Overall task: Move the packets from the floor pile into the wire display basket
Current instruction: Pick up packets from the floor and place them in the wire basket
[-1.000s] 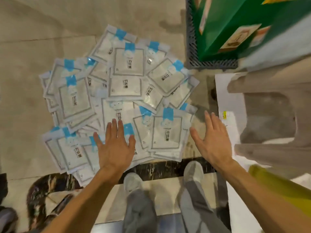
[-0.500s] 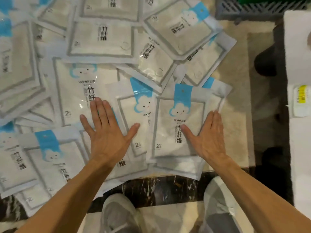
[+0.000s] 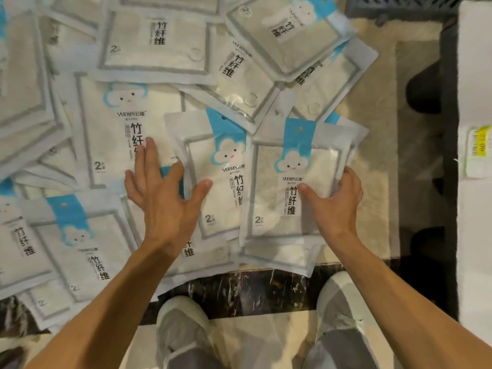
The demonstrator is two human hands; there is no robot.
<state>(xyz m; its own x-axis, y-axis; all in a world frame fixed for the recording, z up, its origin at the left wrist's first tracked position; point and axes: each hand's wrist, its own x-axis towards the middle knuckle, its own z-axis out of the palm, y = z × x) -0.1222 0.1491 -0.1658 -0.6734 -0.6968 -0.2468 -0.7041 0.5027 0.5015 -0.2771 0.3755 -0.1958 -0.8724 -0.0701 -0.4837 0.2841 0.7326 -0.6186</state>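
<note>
Two shoes (image 3: 183, 331) at 6 o'clock. Left hand (image 3: 162, 198), fingers spread flat, presses one packet (image 3: 213, 187); right hand (image 3: 335, 206) grips a second packet (image 3: 290, 193) by its edge. Floor pile (image 3: 149, 43), over a dozen, spreads 9 to 1 o'clock on the floor (image 3: 378, 166).

packets (image 3: 149, 107) overlapping wall to wall ahead, bare floor strip (image 3: 378, 145) on their right, white ledge (image 3: 474, 235) beyond
</note>
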